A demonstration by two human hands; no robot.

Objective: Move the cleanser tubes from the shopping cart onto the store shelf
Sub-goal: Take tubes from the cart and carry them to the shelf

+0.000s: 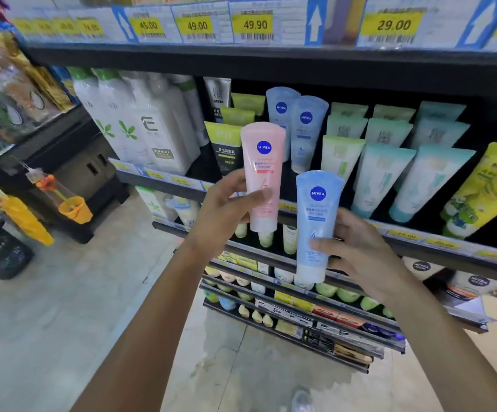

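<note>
Two cleanser tubes hover before the store shelf (271,179): left hand (226,209) clasps the pink tube (263,173), right hand (366,251) pinches the blue tube (317,221). Light, squashy, probably slick; hold low near the caps.

Shelf front crowded, one dark gap

Open slot beside the two blue tubes (296,126) on the store shelf (271,63); green tubes (342,153) block its right.
</note>
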